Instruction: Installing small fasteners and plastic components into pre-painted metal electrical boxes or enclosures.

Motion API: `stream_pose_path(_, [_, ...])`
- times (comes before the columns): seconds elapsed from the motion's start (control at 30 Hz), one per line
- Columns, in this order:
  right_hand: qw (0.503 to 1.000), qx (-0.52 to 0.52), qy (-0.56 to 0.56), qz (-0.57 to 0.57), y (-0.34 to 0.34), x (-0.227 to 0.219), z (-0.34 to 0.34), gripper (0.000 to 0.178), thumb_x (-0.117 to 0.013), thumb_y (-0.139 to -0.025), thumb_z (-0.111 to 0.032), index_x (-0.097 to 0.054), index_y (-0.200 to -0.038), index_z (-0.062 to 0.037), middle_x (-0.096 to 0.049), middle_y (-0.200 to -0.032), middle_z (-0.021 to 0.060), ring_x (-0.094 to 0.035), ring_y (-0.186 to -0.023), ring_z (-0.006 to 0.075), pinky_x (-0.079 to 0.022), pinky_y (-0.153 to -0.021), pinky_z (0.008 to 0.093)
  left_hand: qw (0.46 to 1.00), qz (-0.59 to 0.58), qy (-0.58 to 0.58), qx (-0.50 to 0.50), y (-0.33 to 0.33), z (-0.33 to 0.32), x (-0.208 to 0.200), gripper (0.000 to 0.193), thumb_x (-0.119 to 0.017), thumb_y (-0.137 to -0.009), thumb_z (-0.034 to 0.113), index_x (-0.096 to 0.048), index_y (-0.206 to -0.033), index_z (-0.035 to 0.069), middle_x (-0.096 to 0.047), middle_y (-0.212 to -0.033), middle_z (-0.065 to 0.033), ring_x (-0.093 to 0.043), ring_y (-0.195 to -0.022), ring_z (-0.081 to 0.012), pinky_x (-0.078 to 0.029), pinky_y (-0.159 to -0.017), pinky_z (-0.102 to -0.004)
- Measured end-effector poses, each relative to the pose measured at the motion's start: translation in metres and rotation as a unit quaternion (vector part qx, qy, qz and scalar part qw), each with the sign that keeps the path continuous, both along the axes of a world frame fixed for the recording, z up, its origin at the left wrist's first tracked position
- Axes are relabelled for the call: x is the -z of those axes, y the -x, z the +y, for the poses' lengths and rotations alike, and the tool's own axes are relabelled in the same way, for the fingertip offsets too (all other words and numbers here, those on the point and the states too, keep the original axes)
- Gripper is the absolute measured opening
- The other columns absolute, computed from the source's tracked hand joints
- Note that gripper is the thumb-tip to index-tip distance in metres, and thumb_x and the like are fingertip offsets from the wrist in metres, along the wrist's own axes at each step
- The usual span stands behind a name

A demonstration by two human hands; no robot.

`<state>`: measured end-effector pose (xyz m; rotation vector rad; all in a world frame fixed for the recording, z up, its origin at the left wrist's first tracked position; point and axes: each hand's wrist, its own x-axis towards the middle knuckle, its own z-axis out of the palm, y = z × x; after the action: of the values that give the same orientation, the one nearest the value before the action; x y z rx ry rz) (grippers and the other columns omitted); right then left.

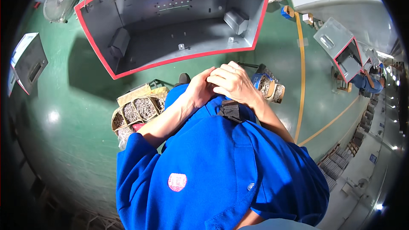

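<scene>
My left hand (199, 88) and my right hand (233, 81) meet in front of my body, below the near edge of a big grey metal cabinet shell (179, 25) with a red-edged opening. The right fingers curl over the left fingertips, and both hands are closed. Whatever lies between them is hidden. Inside the shell are two grey box-shaped brackets, the left one (119, 41) and the right one (236, 20), plus small white tabs along the bottom panel. Neither hand touches the shell.
Open cartons of small metal parts (145, 108) stand left of my hands; more parts boxes (266, 86) sit at the right. A floor fan (62, 0) is far left, beyond a grey metal box (30, 63). At far right a person (371, 83) works beside another red-edged cabinet (348, 59).
</scene>
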<state>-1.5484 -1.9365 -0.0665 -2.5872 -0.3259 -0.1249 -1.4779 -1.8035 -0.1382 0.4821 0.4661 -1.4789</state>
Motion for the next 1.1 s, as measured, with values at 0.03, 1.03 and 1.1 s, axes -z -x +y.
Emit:
stream_pose_path(0.03, [1.000,0.010,-0.005,-0.009,0.001,0.002,0.004,0.028,-0.071,-0.064,-0.012,-0.064,-0.092,-0.0081,-0.060,-0.086,0.0035,-0.056,-0.079,0.0203,-0.042,-0.071,0.0351,1.000,-0.001,0.004,0.000,0.001,0.002,0.001,0.030,-0.037,-0.098,0.028,-0.053,-0.108,0.005,-0.059,-0.102,-0.0090,-0.057,-0.097,-0.0212,-0.045,-0.089,-0.0385])
stream_pose_path(1.03, [0.978,0.129,-0.082,-0.140,0.032,0.029,0.029,0.008,-0.060,-0.071,-0.016,-0.054,-0.070,-0.0110,-0.052,-0.070,0.0026,-0.055,-0.069,0.0203,-0.040,-0.066,0.0352,0.986,0.004,0.058,0.156,-0.012,0.011,0.026,0.031,-0.042,-0.093,0.028,-0.054,-0.109,0.005,-0.060,-0.108,-0.0098,-0.057,-0.102,-0.0207,-0.047,-0.089,-0.0370])
stream_pose_path(1.1, [0.975,0.129,-0.082,-0.161,0.037,0.036,0.024,0.008,-0.061,-0.070,-0.017,-0.054,-0.070,-0.0116,-0.053,-0.071,0.0024,-0.055,-0.069,0.0203,-0.040,-0.066,0.0356,0.982,-0.084,0.070,0.152,-0.005,0.005,0.028,0.031,-0.043,-0.092,0.028,-0.055,-0.108,0.004,-0.061,-0.104,-0.0095,-0.059,-0.097,-0.0220,-0.048,-0.088,-0.0374])
